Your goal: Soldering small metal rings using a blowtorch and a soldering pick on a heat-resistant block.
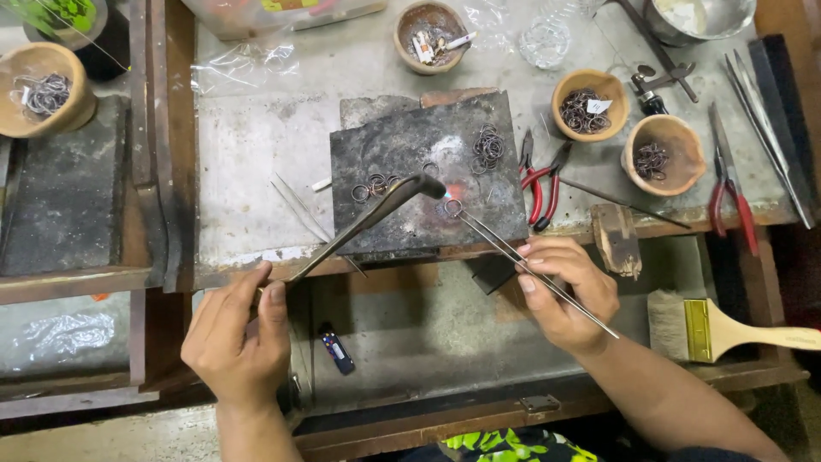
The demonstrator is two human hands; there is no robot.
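- I see the bench (256, 145) first, a grey, stained top that fills the upper half of my view, with a lower shelf (410, 334) under it.
- On the bench sits the dark block (428, 171), scorched and flat, near the front edge.
- My left hand (235, 338) is closed around the torch (368, 218); its long metal tube runs up and right from my fist, and its bent tip hangs over the block.
- My right hand (564, 291) pinches the tweezers (522, 261) between thumb and fingers; they slant up and left, tips at the block's front right part.
- A brush (727, 329) with a pale wooden handle lies to the right of my right hand, on the lower ledge.
- Red pliers (543, 184) lie just beside the block's right edge; another red-handled tool (731, 192) lies farther right.
- Two clay bowls (590, 103) stand right of the block, each holding dark wire rings; a third bowl (432, 34) stands behind the block with small bits in it, and a fourth (43, 85) sits far left with rings.
- A spare pair of tweezers (299, 210) lies left of the block.
- A small blue lighter (336, 349) lies on the shelf between my hands.
- A heap of rings (487, 145) rests on the block's back right, and a few more (376, 184) lie left of the torch tip.
- The ring (452, 207) I work on lies on the block at the tweezer tips, just below the torch tip, with an orange glow (453, 190) beside it.
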